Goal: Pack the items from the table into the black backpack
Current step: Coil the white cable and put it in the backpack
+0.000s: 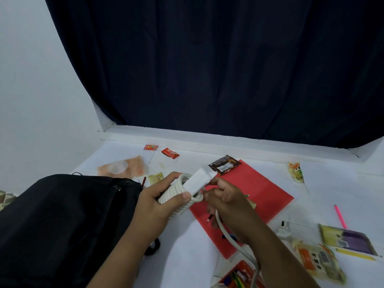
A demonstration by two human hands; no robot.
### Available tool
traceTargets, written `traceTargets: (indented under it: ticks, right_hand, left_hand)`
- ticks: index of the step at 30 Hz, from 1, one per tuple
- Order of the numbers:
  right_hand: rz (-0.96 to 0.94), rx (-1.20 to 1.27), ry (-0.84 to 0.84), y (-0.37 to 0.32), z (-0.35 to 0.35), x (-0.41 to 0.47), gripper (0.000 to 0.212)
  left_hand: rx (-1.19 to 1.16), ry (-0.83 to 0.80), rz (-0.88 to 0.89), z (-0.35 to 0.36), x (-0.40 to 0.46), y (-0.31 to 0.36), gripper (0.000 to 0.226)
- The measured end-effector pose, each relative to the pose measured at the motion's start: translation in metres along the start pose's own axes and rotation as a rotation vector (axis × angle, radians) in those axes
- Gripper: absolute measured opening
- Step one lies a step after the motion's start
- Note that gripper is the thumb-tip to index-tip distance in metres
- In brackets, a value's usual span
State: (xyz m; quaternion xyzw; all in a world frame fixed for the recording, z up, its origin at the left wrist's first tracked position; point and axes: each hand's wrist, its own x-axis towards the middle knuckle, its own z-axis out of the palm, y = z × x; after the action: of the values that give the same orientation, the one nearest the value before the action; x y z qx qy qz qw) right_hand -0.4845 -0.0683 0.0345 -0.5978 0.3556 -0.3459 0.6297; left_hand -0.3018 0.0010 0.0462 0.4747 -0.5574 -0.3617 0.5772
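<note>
White power strip: just right of black backpack, left hand grip around wound coils. Right hand pinches loose cable; advise snug, even turns, plug tucked last.

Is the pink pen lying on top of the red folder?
No, the pink pen lies on the white table to the right of the red folder, apart from it.
</note>
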Motion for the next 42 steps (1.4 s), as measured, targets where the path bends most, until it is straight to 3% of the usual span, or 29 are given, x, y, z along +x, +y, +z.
traceTargets:
  ticks: [5, 9, 15, 22, 31, 42]
  right_hand:
    - [0.068, -0.062, -0.123, -0.008, -0.001, -0.006, 0.035]
    - [0.063, -0.129, 0.023, -0.01, -0.007, -0.008, 0.05]
    - [-0.024, -0.195, 0.07, -0.013, 0.002, -0.009, 0.035]
    - [-0.043, 0.158, 0.312, 0.001, 0.037, 0.002, 0.037]
    - [-0.07, 0.214, 0.37, 0.012, 0.095, 0.026, 0.041]
    - [-0.152, 0.062, 0.404, -0.002, 0.132, 0.038, 0.045]
  left_hand:
    - [0.057, 0.098, -0.074, 0.007, -0.005, -0.007, 0.038]
    - [0.08, 0.044, -0.091, 0.013, -0.001, -0.007, 0.041]
    - [-0.008, -0.045, -0.085, 0.011, 0.006, -0.011, 0.039]
    - [-0.092, -0.149, -0.17, -0.011, 0.016, -0.014, 0.032]
    - [-0.062, -0.014, -0.138, -0.066, 0.016, -0.021, 0.039]
    - [-0.135, -0.065, -0.162, -0.113, 0.018, -0.017, 0.031]
